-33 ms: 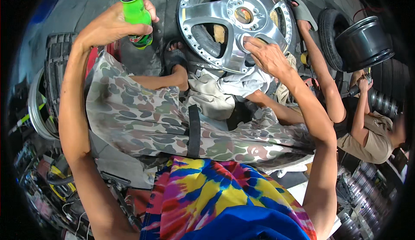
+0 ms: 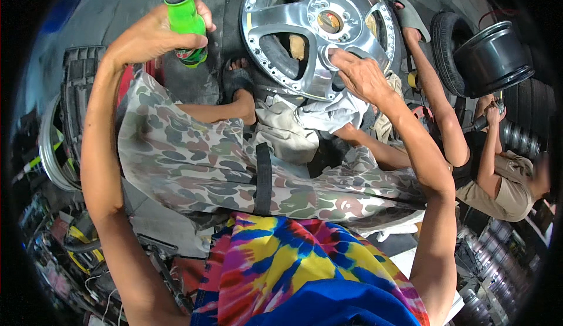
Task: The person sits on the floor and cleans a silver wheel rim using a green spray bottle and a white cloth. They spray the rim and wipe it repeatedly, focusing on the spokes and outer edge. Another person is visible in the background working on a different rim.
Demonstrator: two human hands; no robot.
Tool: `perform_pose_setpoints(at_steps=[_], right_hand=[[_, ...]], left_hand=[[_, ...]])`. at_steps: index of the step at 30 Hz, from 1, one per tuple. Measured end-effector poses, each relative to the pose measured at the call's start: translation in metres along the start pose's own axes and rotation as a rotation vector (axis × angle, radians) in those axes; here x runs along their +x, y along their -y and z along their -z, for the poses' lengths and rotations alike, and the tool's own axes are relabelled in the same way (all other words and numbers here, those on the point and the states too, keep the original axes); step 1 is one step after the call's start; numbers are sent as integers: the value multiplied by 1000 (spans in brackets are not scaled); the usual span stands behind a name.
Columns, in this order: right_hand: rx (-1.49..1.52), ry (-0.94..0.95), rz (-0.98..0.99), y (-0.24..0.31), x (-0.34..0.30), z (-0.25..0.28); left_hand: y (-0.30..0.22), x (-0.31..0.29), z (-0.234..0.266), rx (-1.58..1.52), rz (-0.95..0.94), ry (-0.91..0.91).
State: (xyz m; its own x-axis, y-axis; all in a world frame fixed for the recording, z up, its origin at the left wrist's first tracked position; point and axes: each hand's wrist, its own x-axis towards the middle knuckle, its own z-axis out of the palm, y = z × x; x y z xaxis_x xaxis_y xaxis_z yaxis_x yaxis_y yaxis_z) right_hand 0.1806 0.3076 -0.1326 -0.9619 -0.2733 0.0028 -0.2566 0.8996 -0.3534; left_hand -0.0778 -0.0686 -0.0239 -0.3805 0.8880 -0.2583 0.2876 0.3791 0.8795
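Observation:
A green plastic bottle (image 2: 186, 19) with a black cap stands nearly upright in my left hand (image 2: 151, 35), which is wrapped round its middle. It is held to the left of a large silver wheel rim (image 2: 278, 18), clear of it. My right hand (image 2: 365, 78) has its fingers bent against the rim's lower spoke. Between those fingertips and the metal shows a small pale, rounded thing (image 2: 326, 58); its kind is hard to make out. The rim has several broad spokes and a ring of small holes round its edge. Bunched pale cloths (image 2: 284, 127) lie below it, between my legs.
Another person (image 2: 498, 176) sits at the right, hands on a dark tool, one sandalled foot near the rim. Beyond are a tyre (image 2: 451, 47) and a dark wheel barrel (image 2: 495, 59). At the left stand another tyre (image 2: 82, 85) and a silver rim (image 2: 51, 144). Cables and tools crowd the lower left.

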Motion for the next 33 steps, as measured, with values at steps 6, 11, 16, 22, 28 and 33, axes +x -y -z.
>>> perform_pose_setpoints(at_steps=[6, 11, 16, 22, 28, 33], right_hand=[[1295, -265, -617, -2, 0, 7], [1434, -377, -658, 0, -3, 10], [1481, -397, -698, -2, -9, 4], [564, -250, -435, -7, -16, -9], [-212, 59, -123, 12, -21, -11], [-207, 115, -85, 17, -12, -17]], left_hand=[[-4, 5, 0, -19, 105, 74], [-4, 7, -3, -29, 86, 41], [-7, 9, -4, 82, 113, 68], [2, 10, -2, 112, 122, 94], [5, 8, -7, 92, 35, 40], [8, 6, -7, 75, 54, 25]])
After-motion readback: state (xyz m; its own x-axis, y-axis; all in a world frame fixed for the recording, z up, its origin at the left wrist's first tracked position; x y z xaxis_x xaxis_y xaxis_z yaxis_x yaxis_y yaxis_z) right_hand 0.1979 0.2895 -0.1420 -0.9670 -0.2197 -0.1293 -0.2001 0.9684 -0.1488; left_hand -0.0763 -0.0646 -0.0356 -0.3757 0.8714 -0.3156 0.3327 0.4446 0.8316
